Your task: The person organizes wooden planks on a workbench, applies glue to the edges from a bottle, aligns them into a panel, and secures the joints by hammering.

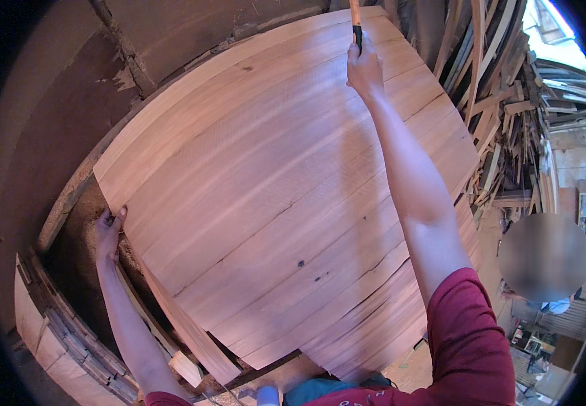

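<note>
A wide panel of pale wooden boards [259, 189] lies before me, with seams and a few dark knots. At its left corner, my left hand [109, 233] is closed on the edge, thumb along the rim; its other fingers are partly hidden. Over the panel's far right part, my right hand [365, 68] is wrapped round a wooden handle with a black grip [356, 34]. The handle's far end runs out of the picture, so the kind of tool does not show.
Stacked thin boards [86, 345] stand at the lower left, near a small wood block [186, 369]. Long strips and offcuts [492, 122] are heaped against the far right. A brown wall [42, 115] rises at the left. A round blurred patch [545, 257] covers something at the right.
</note>
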Tool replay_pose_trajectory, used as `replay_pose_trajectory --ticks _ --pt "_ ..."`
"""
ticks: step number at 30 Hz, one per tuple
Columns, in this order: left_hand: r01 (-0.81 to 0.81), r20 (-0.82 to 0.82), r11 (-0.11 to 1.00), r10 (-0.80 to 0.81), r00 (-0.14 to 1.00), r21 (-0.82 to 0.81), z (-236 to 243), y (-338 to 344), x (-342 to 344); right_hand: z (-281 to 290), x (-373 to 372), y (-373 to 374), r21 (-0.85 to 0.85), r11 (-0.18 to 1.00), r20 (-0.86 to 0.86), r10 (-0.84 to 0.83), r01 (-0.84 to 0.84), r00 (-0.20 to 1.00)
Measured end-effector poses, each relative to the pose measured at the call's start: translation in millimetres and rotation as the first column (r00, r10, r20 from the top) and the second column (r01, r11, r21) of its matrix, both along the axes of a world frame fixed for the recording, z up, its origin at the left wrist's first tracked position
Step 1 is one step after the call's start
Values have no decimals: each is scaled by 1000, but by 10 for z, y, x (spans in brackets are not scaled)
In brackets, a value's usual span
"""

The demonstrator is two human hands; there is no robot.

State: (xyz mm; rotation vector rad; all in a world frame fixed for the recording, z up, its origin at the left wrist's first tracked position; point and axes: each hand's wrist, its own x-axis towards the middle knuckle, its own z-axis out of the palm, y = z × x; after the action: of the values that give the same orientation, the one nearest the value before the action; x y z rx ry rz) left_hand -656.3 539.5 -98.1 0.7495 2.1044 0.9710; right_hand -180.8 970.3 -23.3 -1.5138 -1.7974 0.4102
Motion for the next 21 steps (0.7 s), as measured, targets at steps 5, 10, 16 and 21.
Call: replay_pose_trajectory --ticks 5,10,16,21 --pt "-24 11 995 26 1000 -96 106 74 74 -89 90 192 -146 987 337 118 -72 934" --pt "-6 -12 985 4 1000 -172 119 -13 66 -2 222 -390 -63 991 159 129 -121 979" --pt "-210 249 978 200 948 12 -31 -424 266 316 355 -2330 -463 847 -123 229 -260 966" --pt "-161 399 987 154 904 -16 123 -713 639 182 336 -3302 -386 829 38 454 -405 890"
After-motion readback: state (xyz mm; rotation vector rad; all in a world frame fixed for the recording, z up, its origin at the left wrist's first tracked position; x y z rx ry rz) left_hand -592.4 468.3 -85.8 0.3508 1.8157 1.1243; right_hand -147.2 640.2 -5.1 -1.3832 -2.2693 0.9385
